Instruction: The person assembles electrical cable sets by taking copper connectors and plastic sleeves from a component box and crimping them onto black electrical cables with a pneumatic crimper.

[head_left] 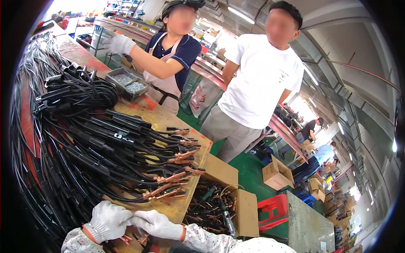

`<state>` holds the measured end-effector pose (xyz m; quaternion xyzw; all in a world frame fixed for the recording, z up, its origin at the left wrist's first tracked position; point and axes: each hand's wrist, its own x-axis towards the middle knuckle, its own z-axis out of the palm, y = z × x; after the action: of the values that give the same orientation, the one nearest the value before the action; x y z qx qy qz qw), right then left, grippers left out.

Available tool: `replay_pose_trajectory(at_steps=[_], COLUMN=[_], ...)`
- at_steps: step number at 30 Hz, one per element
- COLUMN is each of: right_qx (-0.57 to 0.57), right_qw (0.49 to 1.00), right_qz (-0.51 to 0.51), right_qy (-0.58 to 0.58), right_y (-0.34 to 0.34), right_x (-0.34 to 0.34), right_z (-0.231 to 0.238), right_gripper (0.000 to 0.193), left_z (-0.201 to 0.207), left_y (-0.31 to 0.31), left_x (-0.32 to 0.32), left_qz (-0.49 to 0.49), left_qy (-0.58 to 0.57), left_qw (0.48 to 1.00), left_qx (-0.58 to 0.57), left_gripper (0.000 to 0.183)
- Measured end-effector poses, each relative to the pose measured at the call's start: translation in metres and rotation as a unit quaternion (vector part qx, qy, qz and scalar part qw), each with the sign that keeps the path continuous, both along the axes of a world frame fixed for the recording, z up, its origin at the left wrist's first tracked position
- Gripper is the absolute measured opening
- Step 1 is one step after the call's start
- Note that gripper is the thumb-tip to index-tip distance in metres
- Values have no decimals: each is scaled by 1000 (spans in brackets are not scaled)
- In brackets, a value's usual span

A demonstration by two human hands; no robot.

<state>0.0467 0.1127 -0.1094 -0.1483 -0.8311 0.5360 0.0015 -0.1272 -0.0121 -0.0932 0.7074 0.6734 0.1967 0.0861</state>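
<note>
From where I stand, the black cables (90, 160) heaped on the workbench (166, 119) look bendy and light, their stiff copper-coloured ends (171, 177) best held just behind the metal, while the gloved left hand (109, 220) and right hand (158, 224) meet, fingers curled, around something I can't make out.

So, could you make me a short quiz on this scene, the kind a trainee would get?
1. What covers the person's left hand and right hand?
2. The metal ends of the black cables on the table are: A) green, B) copper-coloured, C) white.
3. True or false: the cardboard box beside the table is closed.

Key:
1. White gloves with orange cuffs.
2. B.
3. False; it is open, with black and copper-coloured parts inside.
</note>
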Motion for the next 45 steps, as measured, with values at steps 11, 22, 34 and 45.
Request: replay_pose_trajectory(at_steps=[11,22,34,45], right_qx=[177,276,37,165], right_qw=[953,895,977,978], right_qz=[149,69,-157,-118], right_qy=[-195,-342,-143,-43], right_y=[-32,38,42,17], right_x=[13,120,110,54], right_z=[28,38,46,11], right_gripper=[41,33,39,31], left_z=[-14,-7,-1,-12], left_y=[8,2,4,3], left_x=[2,7,4,8], left_qz=[42,46,64,65], left_qy=[-4,8,-17,-51], left_qw=[999,998,997,997], left_qx=[-5,-49,-32,6], left_gripper=[12,13,18,15])
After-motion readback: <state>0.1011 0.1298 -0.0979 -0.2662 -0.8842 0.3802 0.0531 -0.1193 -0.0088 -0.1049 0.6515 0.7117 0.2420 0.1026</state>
